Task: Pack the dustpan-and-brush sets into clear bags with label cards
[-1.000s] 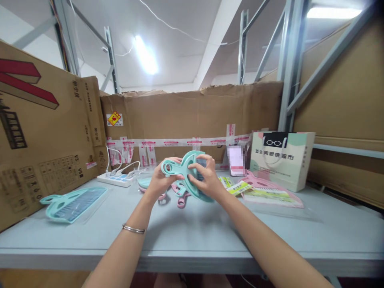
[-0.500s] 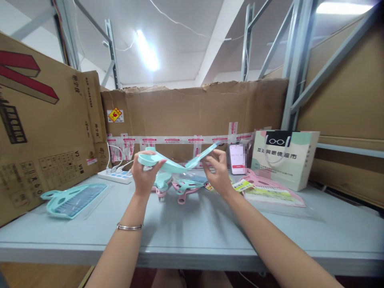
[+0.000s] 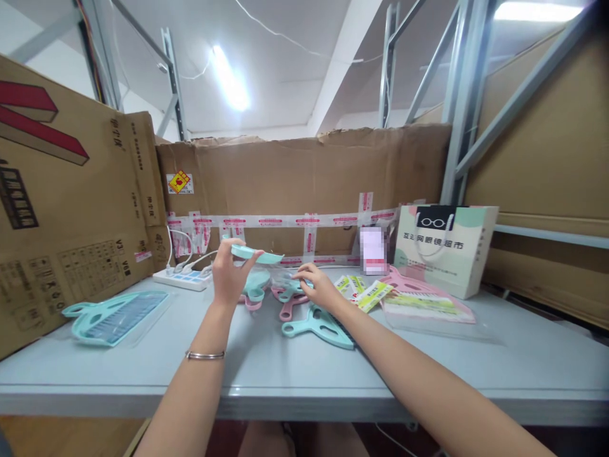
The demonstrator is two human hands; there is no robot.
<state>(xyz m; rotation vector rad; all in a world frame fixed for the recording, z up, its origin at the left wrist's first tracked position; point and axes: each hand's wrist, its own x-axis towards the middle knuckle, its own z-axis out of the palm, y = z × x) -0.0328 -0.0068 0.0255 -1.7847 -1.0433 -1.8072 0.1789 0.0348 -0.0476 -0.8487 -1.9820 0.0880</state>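
Note:
My left hand [image 3: 229, 270] is closed on a mint-green dustpan [image 3: 259, 254], raised above the table and seen nearly edge-on. My right hand [image 3: 316, 285] reaches over the middle pile with its fingers bent and apart, close to clear plastic; whether it touches is unclear. In that pile lie mint-green pieces [image 3: 257, 284] and a pink handle [image 3: 286, 311]. A mint-green hand brush [image 3: 318, 325] with dark bristles rests on the table, partly beneath my right forearm.
A mint-green dustpan and brush set [image 3: 118, 317] lies at left, a pink set [image 3: 423, 298] at right beside yellow-green labels [image 3: 371, 295]. Behind stand a power strip [image 3: 183, 278], a phone [image 3: 374, 251], a paper bag [image 3: 447, 251] and a large carton [image 3: 266, 178].
The mint-green brush, held up in my right hand before, now lies on the table. My right hand has moved left and down over the pile. My left hand keeps the dustpan, now tilted differently.

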